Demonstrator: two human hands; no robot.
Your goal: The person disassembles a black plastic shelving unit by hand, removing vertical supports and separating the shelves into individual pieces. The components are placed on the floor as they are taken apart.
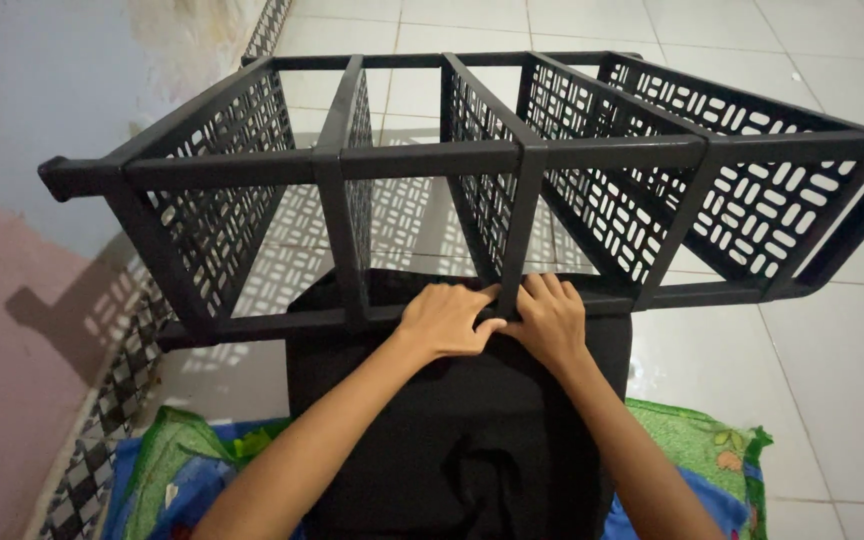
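Big black plastic rack point(512, 160) lying on its side across pretty much the whole view, long axis running left to right, open shelves facing the camera. Four perforated shelf panels standing upright like dividers, running from the near rail back toward the far rail. Near end resting on a lap covered in black cloth point(462, 430), far side out over the pale tiled floor point(812, 380). Blue-and-pink wall point(22, 200) close on the left, with a checkered tile skirting along its foot.

Green and blue patterned mat point(187, 470) peeking out at both near corners, under the seated legs.

Near bottom rail point(252, 325) of the rack sitting right against the lap, straight ahead of both arms, so basically no reach at all. One upright post point(515, 225) coming down into that rail just right of centre, and that junction being exactly where both hands meet.

Left hand point(444, 320) draped over the rail from the left, fingers curled down onto it, thumb tucked toward the joint. Right hand point(552, 318) mirrored from the right, fingers folded over the rail beside the post foot. Grip on both sides closed around the rail at the joint, knuckles nearly touching each other. Neither hand really nearer, both dead on the spot. Hard to tell whether the fingertips go under the rail or just press on top.
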